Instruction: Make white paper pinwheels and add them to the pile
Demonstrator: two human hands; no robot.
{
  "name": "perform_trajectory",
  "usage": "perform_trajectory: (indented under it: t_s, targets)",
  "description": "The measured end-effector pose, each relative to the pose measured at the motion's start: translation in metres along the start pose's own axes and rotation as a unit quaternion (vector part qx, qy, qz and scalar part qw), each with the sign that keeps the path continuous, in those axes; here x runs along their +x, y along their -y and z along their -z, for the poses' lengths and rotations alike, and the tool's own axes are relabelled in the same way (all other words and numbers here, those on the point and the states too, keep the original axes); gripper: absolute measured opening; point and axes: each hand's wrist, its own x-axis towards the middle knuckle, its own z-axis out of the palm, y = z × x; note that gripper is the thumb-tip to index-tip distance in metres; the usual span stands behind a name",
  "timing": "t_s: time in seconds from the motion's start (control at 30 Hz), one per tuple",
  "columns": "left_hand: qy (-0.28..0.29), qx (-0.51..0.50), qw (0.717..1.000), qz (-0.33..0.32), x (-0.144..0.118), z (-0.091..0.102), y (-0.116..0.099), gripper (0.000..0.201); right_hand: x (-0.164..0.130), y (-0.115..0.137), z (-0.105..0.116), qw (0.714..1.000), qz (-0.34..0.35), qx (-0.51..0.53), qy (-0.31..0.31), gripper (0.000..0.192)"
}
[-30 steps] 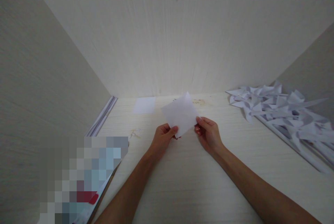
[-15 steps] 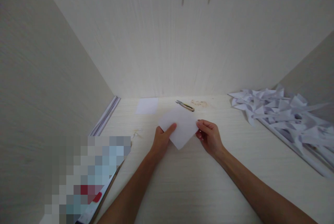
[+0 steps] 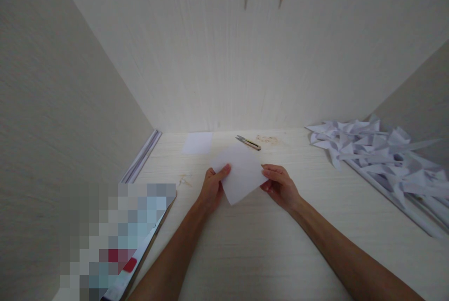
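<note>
The paper sits between the grips: the left hand pinches its left side, the right hand its right corner. It is likely light, flexible, easily creased; hold gently near edges.

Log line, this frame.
left hand: holds paper sheet | right hand: pinches its right side | snips: beyond sheet | folded papers: heaped right

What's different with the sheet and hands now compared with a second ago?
The held sheet has turned and come nearer the person, uncovering the snips. The left hand now grips farther from the sheet's nearest corner. Unchanged: the right hand at its right corner, the loose sheet and the folded-paper pile.
</note>
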Motion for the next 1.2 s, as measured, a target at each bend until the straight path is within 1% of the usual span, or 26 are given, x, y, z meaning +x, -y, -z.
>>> perform_trajectory:
  t_s: [0.1,0.2,0.3,0.37,0.43,0.57,0.63,0.7,0.77,0.8,0.83,0.87,0.93,1.0,1.07,1.13,1.2]
  targets:
    - [0.031,0.014,0.999,0.035,-0.003,-0.001,-0.001,0.033,-0.003,0.003,-0.003,0.999,-0.041,0.03,0.012,0.019]
    - [0.08,0.037,0.993,0.075,-0.007,-0.002,0.0,0.03,-0.005,0.005,-0.005,0.998,-0.052,0.044,0.007,0.021]
    - [0.13,0.066,0.983,0.111,-0.009,-0.002,0.002,0.027,-0.005,0.007,-0.006,0.995,-0.081,0.049,0.003,0.022]
    - [0.147,0.081,0.978,0.126,-0.009,-0.001,0.003,0.027,-0.004,0.007,-0.006,0.995,-0.095,0.041,0.007,0.023]
    - [0.149,0.085,0.976,0.135,-0.009,0.0,0.003,0.027,-0.003,0.006,-0.003,0.995,-0.095,0.04,0.011,0.023]
    - [0.137,0.072,0.977,0.148,-0.01,0.001,0.0,0.029,-0.002,0.005,0.002,0.995,-0.072,0.064,0.011,0.024]
    - [0.134,0.067,0.977,0.153,-0.011,0.001,-0.003,0.03,-0.002,0.006,0.004,0.997,-0.048,0.057,0.024,0.023]
    - [0.121,0.057,0.979,0.151,-0.011,0.001,-0.007,0.029,-0.001,0.008,0.007,0.999,0.006,0.029,0.031,0.027]
    - [0.081,0.026,0.987,0.138,-0.009,0.001,-0.01,0.024,0.004,0.012,0.012,0.993,0.093,-0.078,-0.012,0.033]
    - [0.054,0.001,0.99,0.128,-0.008,0.0,-0.011,0.021,0.008,0.014,0.015,0.976,0.139,-0.157,-0.05,0.034]
    - [0.028,-0.025,0.993,0.116,-0.007,0.0,-0.012,0.018,0.015,0.017,0.017,0.936,0.187,-0.28,-0.104,0.035]
    - [0.007,-0.051,0.993,0.102,-0.006,-0.001,-0.012,0.016,0.022,0.019,0.019,0.914,0.204,-0.327,-0.126,0.032]
    - [-0.012,-0.085,0.993,0.08,-0.003,-0.003,-0.012,0.014,0.041,0.023,0.02,0.882,0.226,-0.388,-0.146,0.026]
    - [-0.021,-0.104,0.992,0.065,-0.001,-0.003,-0.011,0.013,0.061,0.024,0.017,0.847,0.242,-0.45,-0.15,0.017]
    - [-0.027,-0.13,0.99,0.053,0.001,-0.001,-0.01,0.012,0.078,0.024,0.011,0.818,0.242,-0.507,-0.125,0.007]
    - [-0.03,-0.151,0.987,0.044,0.004,0.002,-0.009,0.012,0.092,0.021,0.005,0.795,0.232,-0.551,-0.103,0.006]
    - [-0.036,-0.159,0.986,0.044,0.006,0.005,-0.008,0.013,0.101,0.018,0.0,0.778,0.22,-0.582,-0.088,0.007]
